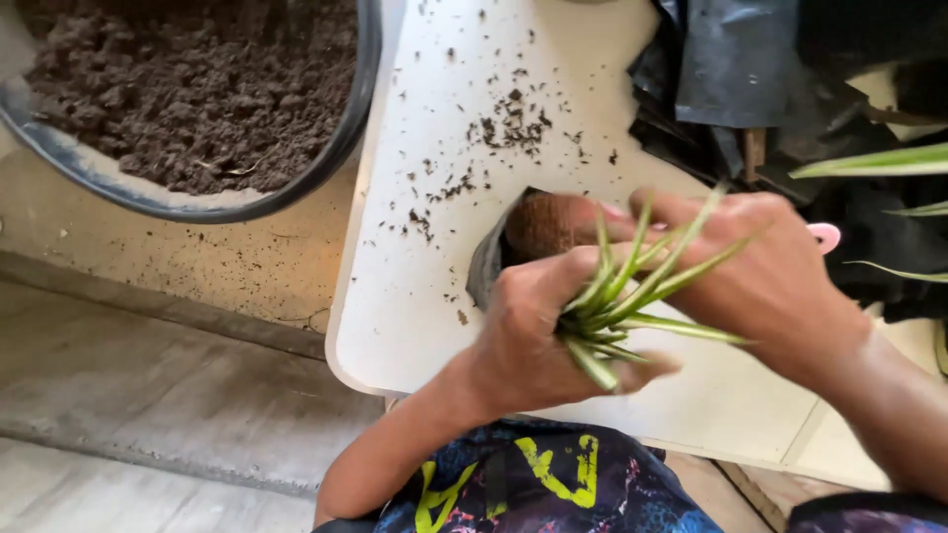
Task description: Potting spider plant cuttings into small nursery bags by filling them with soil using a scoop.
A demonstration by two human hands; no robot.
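My left hand [528,331] is closed around the base of a small plant [632,286] with narrow green, pale-edged leaves that fan out to the right. My right hand [760,276] reaches in from the right, its fingers holding a small black grow bag [491,259] filled with brown soil, which lies tilted on the white table [434,296]. The plant's leaves cross over my right hand. The plant's roots are hidden by my left hand.
A large dark basin of brown soil [197,89] sits at the upper left, beside the table. Loose soil crumbs [509,123] dot the tabletop. Black plastic bags [736,69] and striped green leaves [879,163] lie at the upper right. Grey floor boards lie lower left.
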